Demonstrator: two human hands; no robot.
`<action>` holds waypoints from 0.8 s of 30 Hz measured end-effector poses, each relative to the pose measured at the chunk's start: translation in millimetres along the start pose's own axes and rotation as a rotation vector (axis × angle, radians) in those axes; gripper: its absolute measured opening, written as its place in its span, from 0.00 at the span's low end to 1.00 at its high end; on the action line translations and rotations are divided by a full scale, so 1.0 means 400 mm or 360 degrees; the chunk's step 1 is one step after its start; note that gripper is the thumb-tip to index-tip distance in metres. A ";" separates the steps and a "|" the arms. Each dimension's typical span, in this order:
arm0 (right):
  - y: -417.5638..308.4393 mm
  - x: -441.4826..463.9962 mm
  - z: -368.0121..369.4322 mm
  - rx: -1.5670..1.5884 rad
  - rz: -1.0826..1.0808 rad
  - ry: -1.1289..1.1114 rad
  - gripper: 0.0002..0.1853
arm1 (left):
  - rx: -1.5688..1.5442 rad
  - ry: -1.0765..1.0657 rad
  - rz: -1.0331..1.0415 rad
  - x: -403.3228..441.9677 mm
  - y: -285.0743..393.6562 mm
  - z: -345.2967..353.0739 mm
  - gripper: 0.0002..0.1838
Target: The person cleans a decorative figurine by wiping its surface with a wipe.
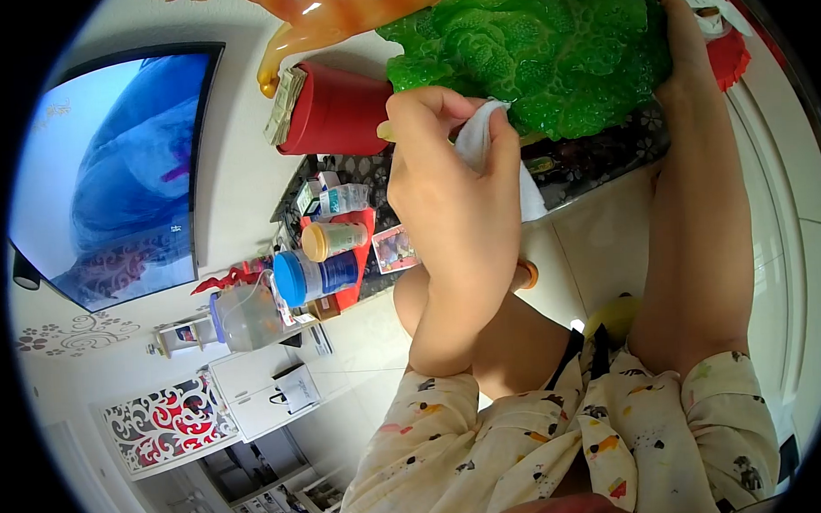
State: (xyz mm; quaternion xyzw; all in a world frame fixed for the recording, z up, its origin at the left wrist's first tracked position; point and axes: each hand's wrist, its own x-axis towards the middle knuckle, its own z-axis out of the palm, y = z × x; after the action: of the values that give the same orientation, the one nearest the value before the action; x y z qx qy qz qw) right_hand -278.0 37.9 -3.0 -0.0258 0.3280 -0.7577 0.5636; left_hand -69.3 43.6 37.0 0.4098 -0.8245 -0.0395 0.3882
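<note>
A glossy green ornament shaped like leafy cabbage (539, 57) stands at the top of the view, on a dark patterned tabletop (597, 173). Pinched between the thumb and fingers of my left hand (452, 151) is a white cloth (475, 138), whose upper tip touches the ornament's lower left leaves. More of the cloth hangs below the thumb. My right hand (681, 34) wraps round the right edge of the ornament, with its fingers partly hidden and cut off by the frame.
Left of the ornament are a red container (342, 110) with banknotes (285, 107) and an orange glossy figure (330, 24). Lower left stand a blue-lidded tub (316, 278), a tan-lidded jar (333, 240) and a clear jug (250, 315). A television (123, 176) hangs on the wall.
</note>
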 end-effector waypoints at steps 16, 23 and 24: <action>0.012 0.017 -0.005 0.0141 -0.0029 -0.0085 0.19 | -0.0201 0.0038 -0.0177 -0.001 -0.009 0.022 0.21; 0.002 0.040 -0.024 0.0224 0.0111 -0.0083 0.20 | -0.0040 -0.0017 -0.0186 0.005 0.012 0.019 0.20; 0.005 0.047 -0.029 0.0207 0.0082 -0.0070 0.19 | 0.0005 -0.0026 -0.0169 0.008 0.014 0.018 0.20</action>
State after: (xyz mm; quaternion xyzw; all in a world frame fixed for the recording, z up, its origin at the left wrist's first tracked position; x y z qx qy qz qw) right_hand -288.0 26.7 -19.1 0.0027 0.2663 -0.7619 0.5905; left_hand -78.8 43.3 36.0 0.4531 -0.8048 -0.0620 0.3783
